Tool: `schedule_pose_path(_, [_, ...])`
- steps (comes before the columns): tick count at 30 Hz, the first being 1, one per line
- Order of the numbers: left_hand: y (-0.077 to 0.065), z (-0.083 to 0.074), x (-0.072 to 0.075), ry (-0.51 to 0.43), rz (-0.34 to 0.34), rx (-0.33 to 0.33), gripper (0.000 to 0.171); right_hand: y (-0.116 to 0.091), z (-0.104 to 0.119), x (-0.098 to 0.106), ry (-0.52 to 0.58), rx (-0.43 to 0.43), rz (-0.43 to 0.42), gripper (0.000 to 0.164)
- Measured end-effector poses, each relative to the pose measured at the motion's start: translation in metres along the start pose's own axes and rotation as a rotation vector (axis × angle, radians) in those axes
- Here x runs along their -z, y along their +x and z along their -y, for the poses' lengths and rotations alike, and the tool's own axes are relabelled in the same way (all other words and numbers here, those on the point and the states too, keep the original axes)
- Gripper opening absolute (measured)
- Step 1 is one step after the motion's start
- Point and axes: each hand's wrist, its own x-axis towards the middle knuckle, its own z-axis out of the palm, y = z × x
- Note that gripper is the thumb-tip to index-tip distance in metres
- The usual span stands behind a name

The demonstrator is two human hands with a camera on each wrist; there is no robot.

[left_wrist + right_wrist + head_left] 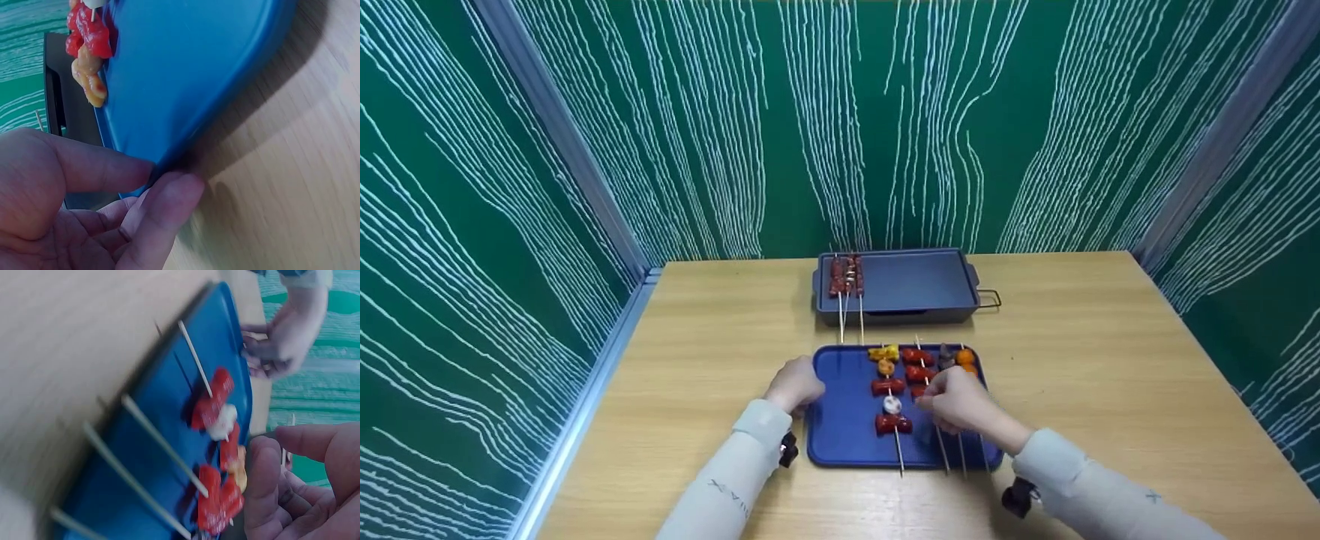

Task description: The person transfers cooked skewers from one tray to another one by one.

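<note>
My left hand (797, 385) pinches the left rim of a blue tray (840, 442); in the left wrist view the thumb and a finger meet at the tray's corner. Over the tray's right half hovers my right hand (962, 401), fingers loosely bent, with nothing seen between them in the right wrist view. Nearest to it lies a skewer of red pieces (919, 373), partly covered by the hand. Left of that is a mixed skewer (888, 387) with yellow, orange, red and white pieces. A skewer with dark pieces (946, 357) and one with orange pieces (964, 357) lie farther right.
Behind the tray stands a dark grey grill (915, 277) with a wire handle (991, 298) on its right. Several skewers of dark red pieces (837, 277) lie on its left part, sticks pointing toward me. The wooden table (720, 322) ends at green, white-streaked walls.
</note>
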Motion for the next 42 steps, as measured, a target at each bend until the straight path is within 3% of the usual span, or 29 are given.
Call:
schedule_pose_path(3, [-0.006,-0.006,0.003,0.026,-0.004,0.008,0.011,0.003,-0.01,0.013,0.02,0.0,-0.028,0.019])
schedule_pose_path(13, [-0.003,-0.007,0.003,0.106,-0.016,-0.032,0.018,0.006,-0.049,0.049,0.005,-0.067,-0.183,0.02])
schedule_pose_path(22, [-0.004,-0.013,0.013,0.141,0.012,-0.04,0.012,0.008,-0.086,0.054,0.03,-0.111,-0.179,0.029])
schedule_pose_path(31, [0.001,-0.033,0.04,0.14,0.016,-0.036,0.028,0.009,-0.101,0.049,-0.056,-0.104,-0.173,0.026])
schedule_pose_path(37, [0.01,-0.052,0.067,0.137,-0.019,0.011,0.025,0.01,-0.103,0.047,-0.072,-0.088,-0.175,0.019])
schedule_pose_path(42, [0.017,-0.066,0.084,0.095,-0.049,-0.015,0.024,0.01,-0.103,0.046,-0.088,-0.088,-0.179,0.009])
